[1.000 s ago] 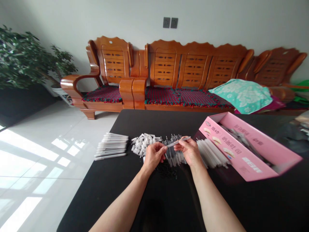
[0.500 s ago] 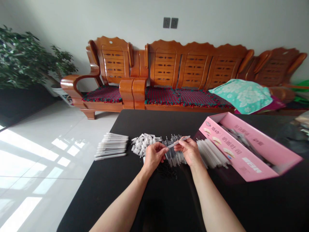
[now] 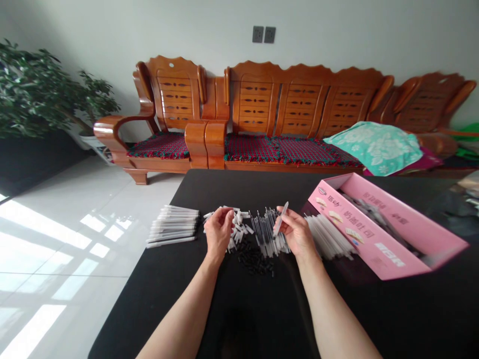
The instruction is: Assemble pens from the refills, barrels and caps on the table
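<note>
My right hand (image 3: 295,232) pinches a translucent white pen barrel (image 3: 281,219), tilted upright, above a row of dark pen refills (image 3: 265,232). My left hand (image 3: 217,233) is over the heap of white pen caps (image 3: 239,230), its fingers curled together; what they hold, if anything, is hidden. A pile of small black plugs (image 3: 256,259) lies between my forearms. To the left is a stack of capped white pens (image 3: 174,226). Right of my right hand lies a bundle of translucent barrels (image 3: 331,238), partly covered by that hand.
A pink open box (image 3: 374,244) with greyish contents stands at the right of the black table (image 3: 239,304). Behind are wooden sofas (image 3: 277,99) with woven seat covers and a turquoise cloth (image 3: 377,147). Potted plants (image 3: 45,94) stand at left.
My left hand has let go of the pen barrel and moved left to the white caps. My right hand has kept the barrel and turned it from slanting to nearly upright.
</note>
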`<state>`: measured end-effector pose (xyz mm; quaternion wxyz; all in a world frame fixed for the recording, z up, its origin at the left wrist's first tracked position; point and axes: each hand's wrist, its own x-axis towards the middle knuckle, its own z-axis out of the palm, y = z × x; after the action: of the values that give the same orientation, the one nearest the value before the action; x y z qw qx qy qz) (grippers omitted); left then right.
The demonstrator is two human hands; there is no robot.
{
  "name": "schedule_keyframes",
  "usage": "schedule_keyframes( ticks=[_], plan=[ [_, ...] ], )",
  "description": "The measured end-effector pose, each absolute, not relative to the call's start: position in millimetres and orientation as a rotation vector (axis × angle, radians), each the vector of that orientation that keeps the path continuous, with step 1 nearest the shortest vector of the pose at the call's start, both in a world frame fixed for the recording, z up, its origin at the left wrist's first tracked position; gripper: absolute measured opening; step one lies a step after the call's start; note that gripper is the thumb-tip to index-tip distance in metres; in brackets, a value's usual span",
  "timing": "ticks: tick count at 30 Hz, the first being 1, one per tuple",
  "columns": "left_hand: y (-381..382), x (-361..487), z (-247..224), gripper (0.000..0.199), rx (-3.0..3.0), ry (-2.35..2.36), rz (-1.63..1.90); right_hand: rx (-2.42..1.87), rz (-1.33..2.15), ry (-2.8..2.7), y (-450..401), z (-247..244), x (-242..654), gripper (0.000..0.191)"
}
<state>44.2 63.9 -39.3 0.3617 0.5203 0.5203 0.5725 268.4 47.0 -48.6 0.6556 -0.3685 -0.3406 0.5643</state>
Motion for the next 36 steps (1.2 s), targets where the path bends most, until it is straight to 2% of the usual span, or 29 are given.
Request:
schedule_keyframes(
  ticks=[4, 5, 6, 11, 16, 21, 25, 30, 36],
  plan=[
    [70, 34, -43, 0.016, 1.505, 1.441, 1.480, -0.832, 1.273, -0.818, 42, -40, 264, 0.066],
    [69, 35, -44, 0.014, 1.612, 1.443, 1.437, -0.831, 1.280, -0.834, 42, -39, 263, 0.069],
    [68, 38, -45, 0.012, 1.739, 1.435, 1.380, -0.834, 1.293, -0.846, 41, -39, 263, 0.066],
    [62, 56, -50, 0.020, 2.327, 1.320, 1.038, -0.848, 1.357, -0.827, 43, -46, 265, 0.022],
    [62, 63, -52, 0.019, 2.533, 1.333, 0.794, -0.773, 1.411, -0.785, 44, -51, 267, 0.022],
    [64, 65, -54, 0.014, 2.548, 1.333, 0.763, -0.734, 1.403, -0.768, 46, -51, 266, 0.026],
    [63, 69, -51, 0.016, 2.409, 1.304, 0.941, -0.761, 1.360, -0.768, 46, -50, 265, 0.021],
    [60, 68, -42, 0.022, 1.864, 1.219, 1.306, -0.831, 1.270, -0.759, 46, -49, 265, 0.021],
    [63, 65, -46, 0.040, 1.192, 0.889, 1.313, -0.865, 1.265, -0.770, 44, -47, 261, 0.018]
  ],
)
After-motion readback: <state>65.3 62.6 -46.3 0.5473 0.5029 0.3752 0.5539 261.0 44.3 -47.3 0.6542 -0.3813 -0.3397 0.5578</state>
